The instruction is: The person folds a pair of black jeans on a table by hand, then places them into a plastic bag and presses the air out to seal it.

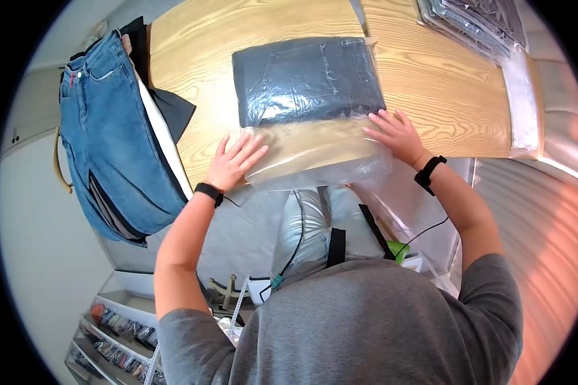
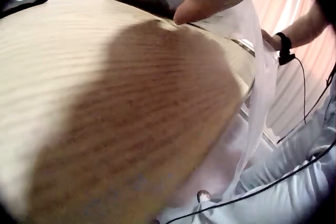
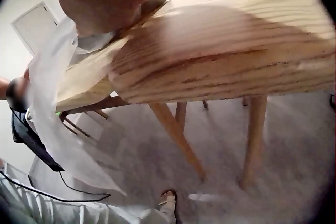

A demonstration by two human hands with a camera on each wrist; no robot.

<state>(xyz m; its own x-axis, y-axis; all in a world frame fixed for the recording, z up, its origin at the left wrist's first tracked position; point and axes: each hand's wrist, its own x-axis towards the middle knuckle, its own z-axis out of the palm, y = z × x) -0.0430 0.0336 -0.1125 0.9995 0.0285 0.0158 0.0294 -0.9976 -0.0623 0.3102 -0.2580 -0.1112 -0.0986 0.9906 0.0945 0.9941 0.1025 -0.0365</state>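
Observation:
Folded dark jeans (image 1: 302, 80) lie inside a clear plastic bag (image 1: 315, 147) on the wooden table. The bag's unfilled end reaches past the front edge and hangs down, as the left wrist view also shows with the drooping plastic (image 2: 260, 92). My left hand (image 1: 234, 162) rests with spread, straight fingers at the bag's left side, just below the jeans. On the opposite side, my right hand (image 1: 398, 136) lies with extended fingers over the bag's right edge, fingertips near the jeans' lower corner. Each wrist view shows only part of its hand; the fingers are mostly hidden there.
Blue jeans (image 1: 103, 83) and other garments hang over the table's left end. A stack of bagged clothes (image 1: 475, 25) sits at the back right, with white plastic bags (image 1: 522, 102) in front of it. Shelves with packed items (image 1: 119, 330) stand at lower left.

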